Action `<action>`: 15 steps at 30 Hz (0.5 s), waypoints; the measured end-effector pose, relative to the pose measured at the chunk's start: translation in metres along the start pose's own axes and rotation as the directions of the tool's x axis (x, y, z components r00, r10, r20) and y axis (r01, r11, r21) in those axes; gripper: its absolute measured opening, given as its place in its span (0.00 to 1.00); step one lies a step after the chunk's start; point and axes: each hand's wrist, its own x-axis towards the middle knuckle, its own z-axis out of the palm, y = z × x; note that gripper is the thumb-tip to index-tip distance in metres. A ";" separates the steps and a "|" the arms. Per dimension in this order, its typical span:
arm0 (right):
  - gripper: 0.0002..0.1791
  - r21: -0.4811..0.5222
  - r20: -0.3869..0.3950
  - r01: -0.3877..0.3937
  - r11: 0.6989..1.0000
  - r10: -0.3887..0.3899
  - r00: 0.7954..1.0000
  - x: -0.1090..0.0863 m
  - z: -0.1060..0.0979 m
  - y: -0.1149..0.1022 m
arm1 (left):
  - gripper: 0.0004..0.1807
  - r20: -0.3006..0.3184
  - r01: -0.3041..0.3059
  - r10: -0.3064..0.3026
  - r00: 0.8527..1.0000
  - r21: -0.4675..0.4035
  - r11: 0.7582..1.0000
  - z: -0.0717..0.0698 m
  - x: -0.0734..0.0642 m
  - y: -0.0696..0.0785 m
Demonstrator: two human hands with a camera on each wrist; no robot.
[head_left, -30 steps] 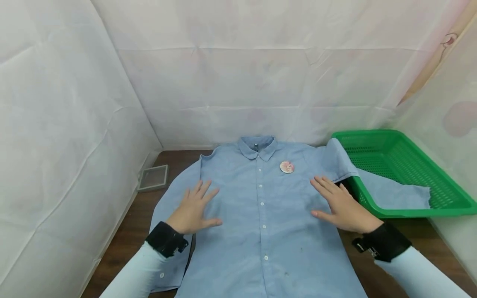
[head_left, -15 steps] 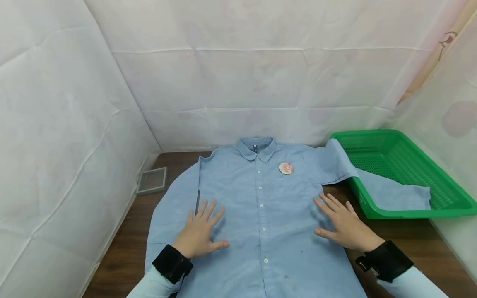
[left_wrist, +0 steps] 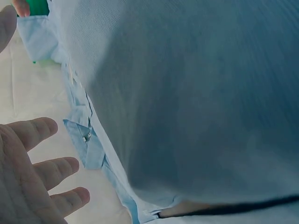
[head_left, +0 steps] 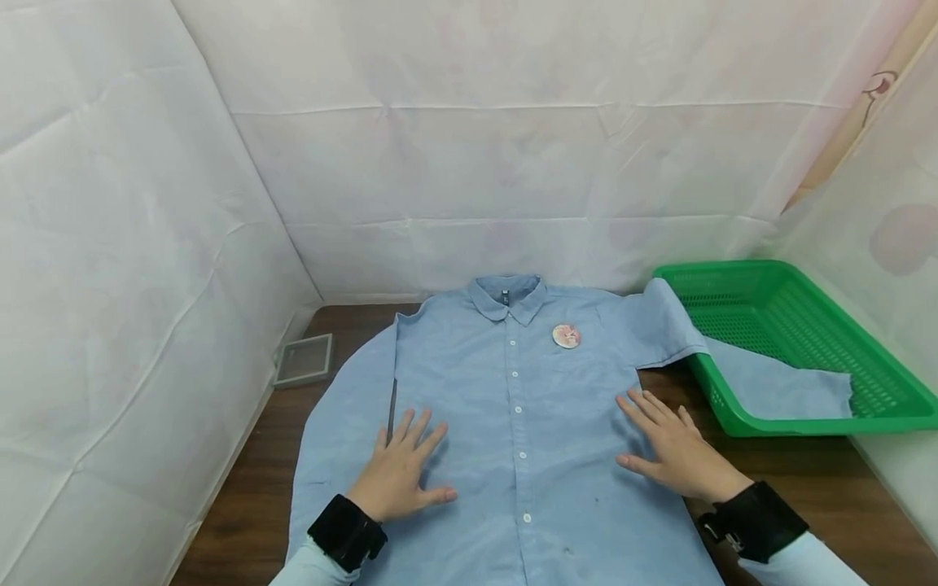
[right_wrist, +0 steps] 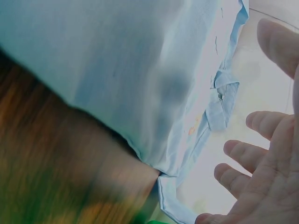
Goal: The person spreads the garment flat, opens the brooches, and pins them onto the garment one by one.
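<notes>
A light-blue button-up shirt [head_left: 469, 391] lies spread front side up, with its collar at the far end. A round pinkish badge [head_left: 567, 335] sits on its chest. Over the shirt's left half is my left hand [head_left: 399, 474], fingers straight and spread. My right hand [head_left: 677, 452] is likewise spread, above the shirt's right edge. Both wrist views show a gap between palm and cloth, and neither hand holds anything. One sleeve [head_left: 780, 382] drapes over the basket's near-left rim into it; the other runs down the left side, its lower end partly hidden by my left arm.
A green perforated plastic basket [head_left: 813, 427] stands at the right, close to the shirt. On the left a small grey-framed rectangular object [head_left: 304, 360] lies by the wall. White sheeting [head_left: 469, 163] encloses the brown wooden table [head_left: 242, 488] at the back and sides.
Both hands have drawn back toward my body, the left also shifting slightly right. Their fingers stay spread. The shirt, badge and basket look the same.
</notes>
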 end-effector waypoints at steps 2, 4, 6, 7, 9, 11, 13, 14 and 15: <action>0.49 0.004 0.002 0.000 1.000 0.000 1.000 0.000 0.001 0.000 | 0.53 0.006 0.002 -0.002 1.000 -0.007 1.000 0.001 0.000 0.000; 0.49 0.006 0.005 0.000 1.000 0.000 1.000 0.000 0.003 0.000 | 0.53 0.007 0.000 0.000 1.000 -0.013 1.000 0.003 0.000 0.000; 0.49 0.010 0.002 0.003 1.000 -0.003 1.000 0.000 0.004 0.000 | 0.53 0.011 0.001 -0.001 1.000 -0.015 1.000 0.004 0.000 0.000; 0.49 0.011 0.000 0.005 1.000 -0.005 1.000 0.000 0.005 0.000 | 0.53 0.013 0.002 -0.002 1.000 -0.018 1.000 0.005 -0.001 0.000; 0.49 0.014 -0.005 0.009 1.000 -0.009 1.000 0.000 0.005 0.000 | 0.53 0.011 0.000 0.000 1.000 -0.024 1.000 0.005 -0.001 0.000; 0.48 0.017 -0.009 0.012 1.000 -0.012 1.000 0.001 0.006 0.000 | 0.53 0.014 -0.002 0.002 1.000 -0.034 0.999 0.005 -0.001 0.000; 0.48 0.020 -0.009 0.012 1.000 -0.012 1.000 0.001 0.006 -0.001 | 0.52 0.018 -0.004 0.005 1.000 -0.047 0.999 0.004 -0.001 0.001; 0.48 0.021 -0.009 0.013 1.000 -0.013 1.000 0.001 0.006 -0.001 | 0.52 0.018 -0.004 0.005 1.000 -0.049 0.999 0.004 -0.001 0.001; 0.48 0.023 -0.010 0.013 1.000 -0.013 1.000 0.001 0.006 -0.001 | 0.52 0.019 -0.005 0.006 1.000 -0.052 0.999 0.004 -0.001 0.001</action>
